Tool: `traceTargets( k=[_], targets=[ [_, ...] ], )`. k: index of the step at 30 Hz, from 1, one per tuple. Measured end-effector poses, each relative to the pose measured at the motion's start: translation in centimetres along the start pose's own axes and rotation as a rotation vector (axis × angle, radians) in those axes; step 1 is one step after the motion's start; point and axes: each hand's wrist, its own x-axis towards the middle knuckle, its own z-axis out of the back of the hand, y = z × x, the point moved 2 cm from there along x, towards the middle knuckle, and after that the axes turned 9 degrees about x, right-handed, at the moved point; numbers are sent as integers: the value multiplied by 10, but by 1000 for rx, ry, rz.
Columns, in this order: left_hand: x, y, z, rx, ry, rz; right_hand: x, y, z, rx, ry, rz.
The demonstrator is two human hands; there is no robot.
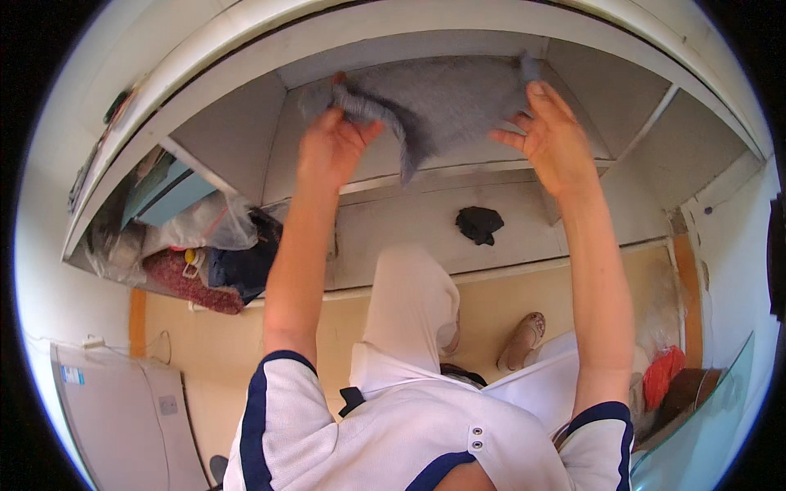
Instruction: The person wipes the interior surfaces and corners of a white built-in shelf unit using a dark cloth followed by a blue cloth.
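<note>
A grey cloth (454, 92) is stretched between my two hands in front of a shelf compartment of a built-in cabinet. My left hand (334, 144) grips its bunched left edge, where a fold hangs down to a point. At the upper right corner, my right hand (556, 132) pinches the cloth between thumb and fingers, its other fingers spread. Both hands look slightly blurred. A crumpled black cloth-like item (479, 224) lies on the cabinet's bottom board (399, 233), below the cloth.
Plastic bags (202, 221), dark fabric (239, 264) and a maroon textile (184, 279) fill the left compartment. A refrigerator-like grey appliance (123, 417) stands lower left. At lower right are a red plastic bag (663, 374) and a glass panel (706, 423). My knee (411, 288) is near the cabinet's edge.
</note>
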Motion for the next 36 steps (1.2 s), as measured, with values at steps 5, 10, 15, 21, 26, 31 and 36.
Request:
traceTargets(
  k=[5, 10, 15, 21, 26, 31, 36],
  targets=[
    [12, -25, 143, 552, -624, 242, -29, -55, 43, -473, 103, -447],
    [-25, -40, 136, 1168, -562, 362, -100, -86, 131, -447, 105, -732],
    [10, -57, 112, 1222, -487, 367, -115, -109, 167, -423, -36, -756],
    [78, -44, 55, 530, -158, 176, -102, -113, 158, -455, 16, -688],
    [59, -49, 128, 1597, -159, 89, -100, -103, 147, -460, 114, -633],
    [45, 20, 77, 2070, -60, 35, -103, -103, 163, -464, 132, -658],
    [67, 71, 71, 2327, 102, 81, -105, -110, 165, -454, 185, -708]
  ],
)
